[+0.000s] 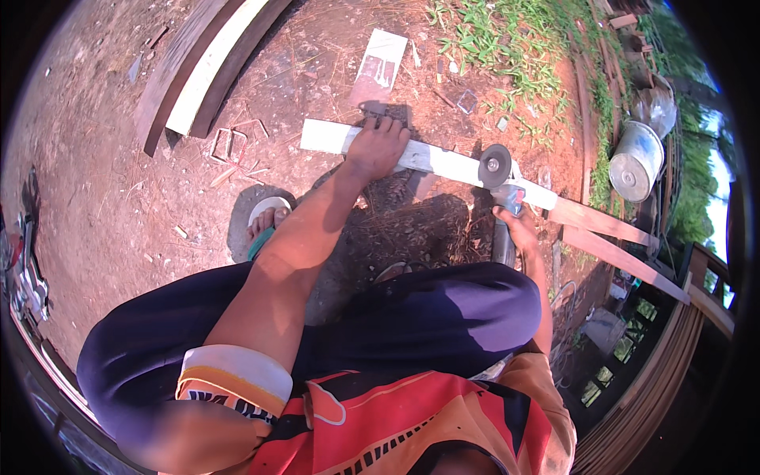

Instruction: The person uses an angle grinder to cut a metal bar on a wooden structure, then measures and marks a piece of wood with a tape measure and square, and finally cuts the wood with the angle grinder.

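Observation:
A long, narrow white board (pixel 447 164) lies across in front of me, raised off the ground and slanting down to the right. My left hand (pixel 378 149) is closed over it left of its middle, pressing it from above. In my right hand (pixel 518 229) is an angle grinder (pixel 507 198), gripped by its body. Its round dark disc (pixel 494 165) is over the board's right part; whether it touches the wood cannot be made out. What supports the board is mostly hidden beneath it.
Long timbers (pixel 210 67) lie at the far left. Thin bent metal frames (pixel 229 146) are on the dirt near my sandalled foot (pixel 269 218). A part-white panel (pixel 380 65) lies beyond the board. Reddish planks (pixel 606 222), a white bucket (pixel 636 161) and stacked boards (pixel 649 380) stand right.

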{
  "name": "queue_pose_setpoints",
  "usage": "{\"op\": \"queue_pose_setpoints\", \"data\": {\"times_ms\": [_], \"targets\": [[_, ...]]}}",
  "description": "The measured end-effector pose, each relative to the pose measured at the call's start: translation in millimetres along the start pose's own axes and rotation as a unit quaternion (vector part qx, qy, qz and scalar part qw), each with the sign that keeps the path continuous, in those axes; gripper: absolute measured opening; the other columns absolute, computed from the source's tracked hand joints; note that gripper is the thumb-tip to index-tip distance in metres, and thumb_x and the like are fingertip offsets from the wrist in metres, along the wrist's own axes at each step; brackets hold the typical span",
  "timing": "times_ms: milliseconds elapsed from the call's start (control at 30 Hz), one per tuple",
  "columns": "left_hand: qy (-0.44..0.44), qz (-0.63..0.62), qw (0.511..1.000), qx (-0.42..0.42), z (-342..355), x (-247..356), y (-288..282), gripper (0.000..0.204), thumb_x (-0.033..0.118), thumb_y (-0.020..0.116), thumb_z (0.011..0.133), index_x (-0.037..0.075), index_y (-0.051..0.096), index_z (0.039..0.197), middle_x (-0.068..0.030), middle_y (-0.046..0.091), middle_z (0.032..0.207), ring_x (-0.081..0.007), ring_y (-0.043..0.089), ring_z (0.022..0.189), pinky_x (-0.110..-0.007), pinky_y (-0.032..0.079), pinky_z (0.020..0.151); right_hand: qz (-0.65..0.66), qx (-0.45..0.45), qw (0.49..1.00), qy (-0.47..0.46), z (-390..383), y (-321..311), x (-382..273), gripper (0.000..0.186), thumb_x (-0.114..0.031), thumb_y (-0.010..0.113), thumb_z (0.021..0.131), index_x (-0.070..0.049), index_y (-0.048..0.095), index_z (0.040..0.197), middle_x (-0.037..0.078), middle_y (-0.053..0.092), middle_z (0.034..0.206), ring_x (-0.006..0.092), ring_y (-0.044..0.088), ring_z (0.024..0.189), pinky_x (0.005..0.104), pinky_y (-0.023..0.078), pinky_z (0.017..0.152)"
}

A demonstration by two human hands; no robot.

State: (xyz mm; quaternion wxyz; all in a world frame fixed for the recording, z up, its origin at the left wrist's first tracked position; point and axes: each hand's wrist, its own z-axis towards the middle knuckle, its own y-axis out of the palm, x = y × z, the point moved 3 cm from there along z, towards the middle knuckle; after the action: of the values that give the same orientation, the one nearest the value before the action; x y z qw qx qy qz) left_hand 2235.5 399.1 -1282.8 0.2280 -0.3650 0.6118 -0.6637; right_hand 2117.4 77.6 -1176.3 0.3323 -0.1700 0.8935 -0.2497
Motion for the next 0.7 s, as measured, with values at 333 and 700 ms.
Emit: {"op": "queue_pose_setpoints", "data": {"times_ms": [333,700], "targets": [[0.008,-0.002,1.0,0.011,0.7,0.6,1.6,0.045,0.027,0.077,0.076,0.008,0.053,0.109,-0.0093,0.055,0.107,-0.0255,0.056,0.105,-0.043,0.045,0.092,-0.013,0.016,1.0,-0.021,2.9,-2.7,-1.4,0.065,-0.036,0.081,0.08,0.002,0.063,0.13,0.012,0.07,0.119,0.0244,0.064,0.113,0.0375,0.045,0.104],[0.004,-0.007,0.999,-0.038,1.3,0.0,-3.1,0.054,0.036,0.081,0.078,0.007,0.052,0.113,-0.0093,0.055,0.111,-0.0254,0.055,0.11,-0.044,0.045,0.098,-0.039,0.001,0.999,0.003,-2.4,-1.3,10.6,0.057,-0.035,0.08,0.081,0.001,0.067,0.123,0.011,0.073,0.113,0.0223,0.066,0.104,0.0359,0.048,0.097]]}}
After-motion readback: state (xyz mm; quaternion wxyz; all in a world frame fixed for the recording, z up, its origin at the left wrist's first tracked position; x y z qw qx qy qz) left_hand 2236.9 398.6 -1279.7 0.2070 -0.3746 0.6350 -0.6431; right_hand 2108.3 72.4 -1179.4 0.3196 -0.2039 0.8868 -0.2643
